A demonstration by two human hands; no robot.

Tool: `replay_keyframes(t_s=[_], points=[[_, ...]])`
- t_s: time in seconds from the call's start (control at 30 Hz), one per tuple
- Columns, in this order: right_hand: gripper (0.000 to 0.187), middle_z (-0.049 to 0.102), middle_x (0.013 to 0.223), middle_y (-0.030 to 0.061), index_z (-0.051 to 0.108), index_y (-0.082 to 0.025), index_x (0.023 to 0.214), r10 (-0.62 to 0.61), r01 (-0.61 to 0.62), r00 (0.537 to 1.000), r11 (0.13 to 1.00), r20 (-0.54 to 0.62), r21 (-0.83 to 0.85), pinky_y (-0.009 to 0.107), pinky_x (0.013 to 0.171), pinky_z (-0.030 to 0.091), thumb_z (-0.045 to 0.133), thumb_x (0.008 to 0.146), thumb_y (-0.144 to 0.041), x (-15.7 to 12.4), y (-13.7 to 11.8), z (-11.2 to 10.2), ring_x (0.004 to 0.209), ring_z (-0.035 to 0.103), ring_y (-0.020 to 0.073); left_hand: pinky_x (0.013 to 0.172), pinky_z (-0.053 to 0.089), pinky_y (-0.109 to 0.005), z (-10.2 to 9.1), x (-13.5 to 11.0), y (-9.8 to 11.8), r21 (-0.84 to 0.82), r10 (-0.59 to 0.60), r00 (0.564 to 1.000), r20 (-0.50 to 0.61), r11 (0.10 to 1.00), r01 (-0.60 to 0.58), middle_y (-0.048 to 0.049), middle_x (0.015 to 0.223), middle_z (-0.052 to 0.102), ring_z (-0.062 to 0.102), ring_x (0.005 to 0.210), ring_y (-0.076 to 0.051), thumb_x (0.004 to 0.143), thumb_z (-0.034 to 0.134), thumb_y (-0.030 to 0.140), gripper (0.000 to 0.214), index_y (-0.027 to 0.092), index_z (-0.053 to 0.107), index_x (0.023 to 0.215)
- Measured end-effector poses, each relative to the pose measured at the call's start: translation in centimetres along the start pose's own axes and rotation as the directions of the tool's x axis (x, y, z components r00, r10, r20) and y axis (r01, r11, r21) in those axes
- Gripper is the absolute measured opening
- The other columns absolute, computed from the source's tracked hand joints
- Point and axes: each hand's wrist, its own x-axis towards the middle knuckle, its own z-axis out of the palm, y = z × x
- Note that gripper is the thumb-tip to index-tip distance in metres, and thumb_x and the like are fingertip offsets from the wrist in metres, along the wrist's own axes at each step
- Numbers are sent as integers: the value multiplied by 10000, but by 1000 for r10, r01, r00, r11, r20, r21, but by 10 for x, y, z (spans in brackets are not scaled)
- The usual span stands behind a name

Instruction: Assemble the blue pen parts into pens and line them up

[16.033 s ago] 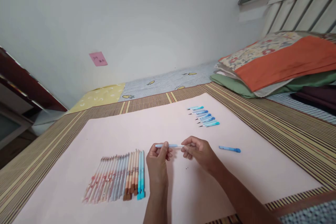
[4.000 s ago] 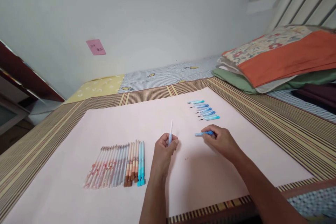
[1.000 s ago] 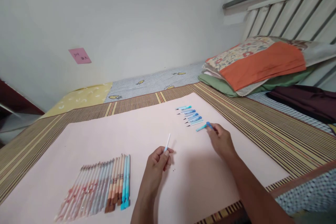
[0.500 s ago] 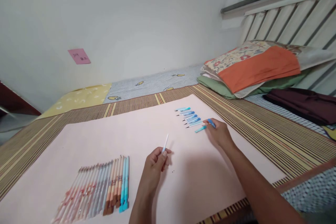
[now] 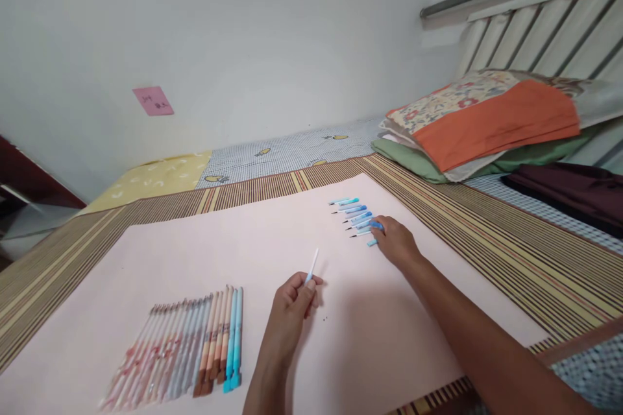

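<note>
My left hand point(image 5: 296, 298), low over the pale pink sheet point(image 5: 272, 233), pinches a slim white-and-pale-blue stick point(image 5: 312, 266), its white end pointing up and away. To the right, my right hand point(image 5: 394, 240) has its fingers closed around a small blue cap point(image 5: 376, 225) at the near end of a row of small pen parts. That row holds white sticks with dark tips point(image 5: 360, 234) and blue caps point(image 5: 366, 214). A turquoise piece point(image 5: 372, 243) shows partly from under the right fingers.
Several pens point(image 5: 180, 343) lie side by side at the left, pink, grey, brown-orange and turquoise. Tiny dark specks point(image 5: 325, 319) are on the sheet. A striped mat point(image 5: 462, 246) lies beneath, with folded cloths point(image 5: 506, 123) at the right by a radiator point(image 5: 540, 32).
My right hand has moved left with the blue cap, in over the row of parts, covering most of the turquoise piece. My left hand keeps its hold; the view has shifted slightly.
</note>
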Motion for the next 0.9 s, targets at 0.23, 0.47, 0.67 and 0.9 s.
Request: replay_keyframes(t_s=[0.23, 0.47, 0.67, 0.9], points=[[165, 677, 942, 73, 694, -199, 930, -1, 1, 1000, 1000, -28, 3, 301, 666, 386, 538, 903, -246, -9, 3, 1, 822, 604, 221, 565, 276, -238, -1, 0, -1, 13, 7, 1000, 9, 1000, -7, 24, 642, 497, 369, 572, -108, 850, 645, 529, 384, 157, 684, 934], [294, 676, 1007, 84, 721, -207, 1063, 97, -80, 984, 990, -149, 118, 323, 763, 464, 473, 906, -215, -15, 19, -1, 889, 637, 228, 560, 267, -240, -1, 0, 0, 16, 0, 1000, 11, 1000, 0, 25, 638, 492, 363, 566, -111, 846, 642, 541, 387, 166, 686, 934], [292, 615, 1100, 83, 735, -229, 1028, 52, -43, 995, 993, -87, 111, 331, 787, 493, 503, 860, -173, -15, 24, 3, 918, 632, 222, 568, 277, -245, -1, 0, 0, 8, -1, 1000, 4, 1000, 1, 19, 641, 501, 382, 573, -119, 830, 656, 552, 405, 163, 689, 937], [240, 618, 1044, 89, 682, -200, 950, 43, 8, 967, 981, -253, 196, 367, 888, 493, 451, 887, -214, -22, 29, 6, 982, 614, 243, 566, 278, -244, -2, 0, 2, 10, 9, 1000, -2, 1000, -9, 21, 643, 509, 373, 564, -113, 822, 657, 566, 421, 160, 689, 929]])
